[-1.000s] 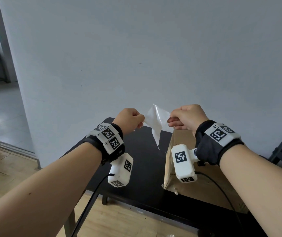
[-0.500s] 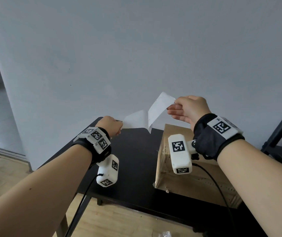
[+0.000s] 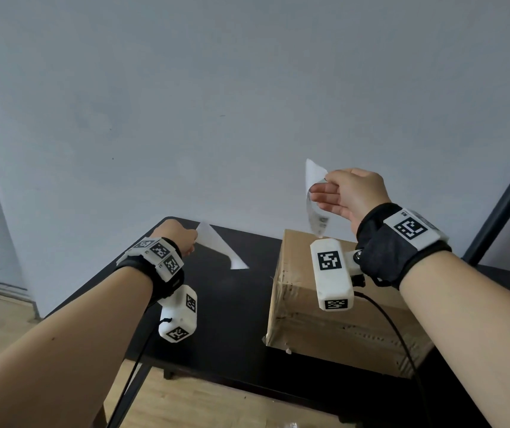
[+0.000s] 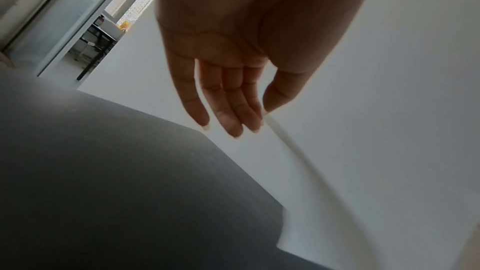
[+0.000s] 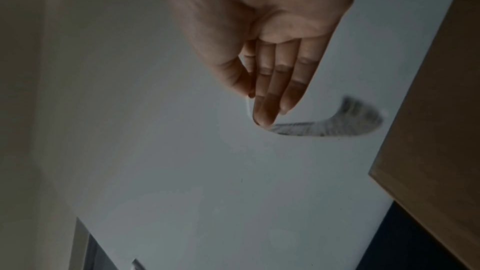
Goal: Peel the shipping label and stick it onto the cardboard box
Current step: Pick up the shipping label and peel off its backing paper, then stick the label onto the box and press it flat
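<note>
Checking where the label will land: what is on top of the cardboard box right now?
Nothing rests on the visible top of the cardboard box. The right hand pinches the peeled shipping label above it, clear of it. The wrist camera covers part of the top.

White label (image 3: 315, 193) with grey print, plain white backing sheet (image 3: 219, 247), brown box (image 3: 309, 322), black table (image 3: 232, 319).

Two bare hands, the left (image 3: 182, 234) and the right (image 3: 351, 193). One brown cardboard box (image 3: 318, 332). One black flat-topped bench (image 3: 232, 310). Two white paper sheets: one curled printed shipping label (image 3: 315, 193) and one blank backing sheet (image 3: 219, 248). Two white marker-tagged wrist cameras, the left (image 3: 178, 313) and the right (image 3: 332, 273).
</note>
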The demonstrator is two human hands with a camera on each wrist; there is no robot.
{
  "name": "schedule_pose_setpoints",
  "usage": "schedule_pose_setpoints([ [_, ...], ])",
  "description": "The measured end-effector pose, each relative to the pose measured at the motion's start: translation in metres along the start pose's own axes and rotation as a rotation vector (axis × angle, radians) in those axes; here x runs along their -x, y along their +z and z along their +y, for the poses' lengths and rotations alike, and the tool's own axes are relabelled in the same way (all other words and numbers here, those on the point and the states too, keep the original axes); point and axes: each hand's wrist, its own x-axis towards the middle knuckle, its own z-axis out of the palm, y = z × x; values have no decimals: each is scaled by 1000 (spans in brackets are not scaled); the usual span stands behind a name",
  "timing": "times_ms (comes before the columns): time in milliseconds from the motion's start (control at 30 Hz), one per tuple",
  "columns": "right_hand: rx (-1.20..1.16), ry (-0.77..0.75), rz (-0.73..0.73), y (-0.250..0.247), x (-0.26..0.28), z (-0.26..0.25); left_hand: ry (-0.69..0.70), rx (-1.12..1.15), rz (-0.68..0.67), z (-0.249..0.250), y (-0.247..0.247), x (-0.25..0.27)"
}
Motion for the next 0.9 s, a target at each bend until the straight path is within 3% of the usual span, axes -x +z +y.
schedule_pose_setpoints([
  [300, 13, -23, -22, -1, 9, -3, 191, -50, 18, 26, 4, 18],
  [633, 127, -56, -124, -11, 19, -3, 493, 325, -133, 103, 13, 73],
  [900, 245, -106, -217, -37, 31, -3, 634, 371, -127, 126, 25, 98],
])
